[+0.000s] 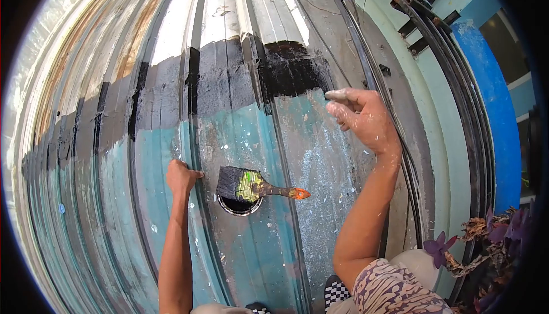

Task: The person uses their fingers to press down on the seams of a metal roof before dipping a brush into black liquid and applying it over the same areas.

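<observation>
The left hand curls its fingers in at a ridge; just right of them a brush lies across a paint can. The right hand bends its fingers narrowly, any hold unclear, between black paint and a rail.

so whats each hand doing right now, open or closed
Left hand: curled closed against a roof rib, nothing visibly held.
Right hand: partly open, nothing visibly held.

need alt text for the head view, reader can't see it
A person's left hand, fingers curled, appears to rest on ridged, partly teal sheeting, while the right hand is beside a glossy black patch. A broad brush lies across a can with dark contents.
</observation>
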Available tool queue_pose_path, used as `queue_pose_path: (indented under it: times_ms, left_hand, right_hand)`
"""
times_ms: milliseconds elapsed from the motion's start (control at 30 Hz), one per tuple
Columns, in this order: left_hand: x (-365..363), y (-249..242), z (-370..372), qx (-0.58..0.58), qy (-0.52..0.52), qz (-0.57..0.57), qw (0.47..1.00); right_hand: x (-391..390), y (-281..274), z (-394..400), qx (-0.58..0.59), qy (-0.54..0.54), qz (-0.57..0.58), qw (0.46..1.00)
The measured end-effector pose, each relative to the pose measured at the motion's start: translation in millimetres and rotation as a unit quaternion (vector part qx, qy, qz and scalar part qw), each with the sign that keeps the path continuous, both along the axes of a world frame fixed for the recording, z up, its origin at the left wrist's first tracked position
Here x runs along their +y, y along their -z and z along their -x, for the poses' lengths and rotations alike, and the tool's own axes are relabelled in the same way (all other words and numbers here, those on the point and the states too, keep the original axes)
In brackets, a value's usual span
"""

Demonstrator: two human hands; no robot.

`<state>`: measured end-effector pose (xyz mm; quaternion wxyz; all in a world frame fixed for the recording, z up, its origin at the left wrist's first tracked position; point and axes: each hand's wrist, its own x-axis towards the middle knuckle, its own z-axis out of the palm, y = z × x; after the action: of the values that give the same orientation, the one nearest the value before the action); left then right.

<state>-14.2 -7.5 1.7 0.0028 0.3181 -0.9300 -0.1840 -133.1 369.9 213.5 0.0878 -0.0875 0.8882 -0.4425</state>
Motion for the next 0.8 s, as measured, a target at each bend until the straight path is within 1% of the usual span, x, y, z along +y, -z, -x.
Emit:
queue_pose_path:
  times_ms: [33,67,100,133,200,233,300,333,367,400,433,467,500,533,567,600,633,667,733,800]
  left_hand:
    - [1.2,-5.5,2.0,-0.009,0.004,-0.006,1.0]
    - [2.8,-8.5,2.2,-0.018,0.009,-0.013,1.0]
    - [4.5,-8.3,-0.2,0.025,0.02,0.0,0.999]
    - [2.7,-6.8,0.6,0.022,0.017,0.001,1.0]
    - [-0.1,-4.1,3.1,-0.029,0.007,-0.029,0.999]
    - [1.2,-6.2,3.0,-0.022,0.009,-0.023,0.999]
    - [5.0,-10.8,5.6,-0.033,0.007,-0.025,0.999]
    - [3.5,-12.7,4.0,-0.044,0.004,-0.027,0.999]
    - [-3.0,5.4,-0.1,0.016,0.016,-0.006,1.0]
    - [-2.4,0.5,-1.0,-0.017,0.005,-0.023,1.0]
    - [1.3,-5.9,3.0,-0.049,-0.008,-0.04,0.998]
    - [1.6,-5.2,2.5,-0.042,-0.017,-0.038,0.998]
    - [-1.6,0.1,1.1,-0.035,-0.014,-0.043,0.998]
    - [-1.2,-1.3,0.8,-0.033,-0.015,-0.04,0.999]
    - [1.0,-4.5,1.1,-0.037,-0.013,-0.033,0.999]
    - [-3.8,9.0,-1.8,0.01,0.008,-0.005,1.0]
    - [-4.3,6.2,-0.6,-0.006,0.003,-0.013,1.0]
    - [-3.0,3.5,0.8,-0.023,0.0,-0.022,0.999]
    - [-2.6,3.3,0.2,-0.011,-0.001,-0.02,1.0]
    - [-2.2,4.0,-0.3,0.001,-0.002,-0.019,1.0]
  right_hand:
    - [-5.3,7.0,-20.4,-0.025,-0.05,-0.021,0.998]
    - [-10.3,19.5,-40.9,-0.032,-0.079,-0.013,0.996]
    - [-15.7,34.0,-57.8,-0.039,-0.108,-0.006,0.993]
    - [-23.0,44.3,-70.0,-0.042,-0.11,-0.005,0.993]
    - [-36.5,61.6,-89.1,-0.09,-0.175,-0.085,0.977]
    - [-39.5,72.6,-95.6,-0.091,-0.177,-0.085,0.976]
    - [-46.8,88.3,-103.3,-0.105,-0.178,-0.177,0.962]
    - [-46.0,89.0,-101.2,-0.106,-0.184,-0.176,0.961]
    - [-42.0,87.8,-95.5,-0.145,-0.19,-0.145,0.96]
    - [-39.3,86.1,-92.3,-0.187,-0.2,-0.115,0.955]
    - [-39.1,79.7,-91.8,-0.155,-0.197,-0.026,0.968]
    - [-43.0,67.9,-91.9,-0.164,-0.215,-0.022,0.962]
    - [-48.8,54.4,-91.9,-0.18,-0.131,0.082,0.972]
    - [-54.0,49.8,-91.3,-0.194,-0.041,0.182,0.963]
    - [-56.6,53.0,-91.3,-0.206,-0.056,0.184,0.959]
    - [-58.7,56.0,-91.1,-0.154,-0.01,0.274,0.949]
    - [-62.1,57.8,-91.2,-0.097,0.041,0.361,0.927]
    - [-65.4,57.6,-93.1,-0.103,0.037,0.362,0.926]
    - [-67.9,53.1,-99.4,0.016,0.119,0.392,0.912]
    - [-64.9,46.0,-108.1,0.019,0.101,0.37,0.923]
